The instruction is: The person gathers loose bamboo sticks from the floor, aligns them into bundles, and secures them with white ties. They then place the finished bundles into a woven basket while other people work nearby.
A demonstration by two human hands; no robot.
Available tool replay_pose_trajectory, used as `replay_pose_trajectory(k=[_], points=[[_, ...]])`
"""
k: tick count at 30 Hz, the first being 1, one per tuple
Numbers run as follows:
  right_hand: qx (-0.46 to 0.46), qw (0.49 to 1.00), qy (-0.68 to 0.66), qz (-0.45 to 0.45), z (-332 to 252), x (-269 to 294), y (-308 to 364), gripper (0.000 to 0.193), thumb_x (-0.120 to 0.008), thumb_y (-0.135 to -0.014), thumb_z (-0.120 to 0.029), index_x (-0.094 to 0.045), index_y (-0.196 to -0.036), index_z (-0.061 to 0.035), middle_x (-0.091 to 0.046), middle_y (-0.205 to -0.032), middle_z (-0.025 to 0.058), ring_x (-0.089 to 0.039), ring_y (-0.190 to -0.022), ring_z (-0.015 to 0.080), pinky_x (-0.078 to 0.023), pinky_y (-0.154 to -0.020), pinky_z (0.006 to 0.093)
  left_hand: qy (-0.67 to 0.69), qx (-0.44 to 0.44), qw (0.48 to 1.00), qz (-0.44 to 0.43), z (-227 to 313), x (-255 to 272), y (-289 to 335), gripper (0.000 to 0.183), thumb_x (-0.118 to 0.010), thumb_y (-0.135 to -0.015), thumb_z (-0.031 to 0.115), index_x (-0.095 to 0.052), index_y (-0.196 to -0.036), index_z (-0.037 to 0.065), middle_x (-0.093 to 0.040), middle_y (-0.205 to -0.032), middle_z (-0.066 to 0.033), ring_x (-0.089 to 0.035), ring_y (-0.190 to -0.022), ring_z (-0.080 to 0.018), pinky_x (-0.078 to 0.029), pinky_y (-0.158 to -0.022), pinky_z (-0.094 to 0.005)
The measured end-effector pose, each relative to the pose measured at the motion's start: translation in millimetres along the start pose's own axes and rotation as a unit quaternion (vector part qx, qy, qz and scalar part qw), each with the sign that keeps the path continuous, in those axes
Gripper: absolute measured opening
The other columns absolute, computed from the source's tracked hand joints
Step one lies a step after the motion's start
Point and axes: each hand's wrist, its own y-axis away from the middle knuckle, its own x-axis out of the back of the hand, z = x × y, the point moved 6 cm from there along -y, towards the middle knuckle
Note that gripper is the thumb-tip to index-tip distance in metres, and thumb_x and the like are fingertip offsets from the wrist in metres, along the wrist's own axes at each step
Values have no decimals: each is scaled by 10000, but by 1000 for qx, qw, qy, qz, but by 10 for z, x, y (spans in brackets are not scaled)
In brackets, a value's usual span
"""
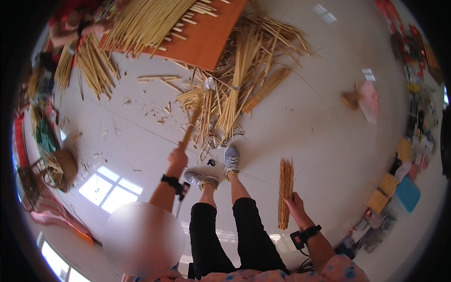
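My left hand (177,160) is closed round the lower end of a light-brown wooden stick (190,130), which points away from me toward a heap of straw stalks (233,105) on the floor. To the right, my right hand (295,205) grips a short, rough bundle of brown stalks (285,183) by its side, near the lower part. This bundle stands nearly in line with my view, well apart from the heap. Black bands with small devices circle both my wrists. A blurred patch covers part of my left forearm.
An orange-brown board (206,49) carries many pale stalks (148,21); a co-worker's hand (104,26) is at its left edge. Stalk bundles (95,66) lean beside it. A basket (65,169) stands left; a pink bag (369,101) and a blue container (408,193) lie right.
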Motion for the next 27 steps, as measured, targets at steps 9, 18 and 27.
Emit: replay_pose_trajectory(k=[9, 18, 27], points=[[-29, 1000, -5, 7, 416, 133, 167, 410, -632, -797, -308, -527, -972, 47, -619, -813, 142, -608, -728, 229, -483, -653, 345, 86, 74, 993, 31, -78, -159, 1000, 618, -553, -783, 119, -323, -1350, 210, -634, -1026, -200, -607, -954, -395, -482, -797, -490], [9, 999, 33, 9, 54, 348, -632, 417, -648, -776, -330, -524, -913, 44, -618, -758, 165, -625, -673, 269, -488, -612, 365, 121, 79, 989, -40, 347, -587, 759, 366, -523, -802, 180, -429, -1155, 147, -620, -1014, -244, -591, -969, -436, -469, -816, -512], [119, 974, -37, 187, -452, 1309, -1750, 613, -568, -836, -332, -333, -1304, -14, -631, -935, 168, -628, -758, 310, -515, -654, 378, 163, 42, 986, -13, 843, 56, 1281, 547, -573, -763, 159, -380, -1274, 151, -626, -983, -246, -598, -946, -423, -472, -800, -496]])
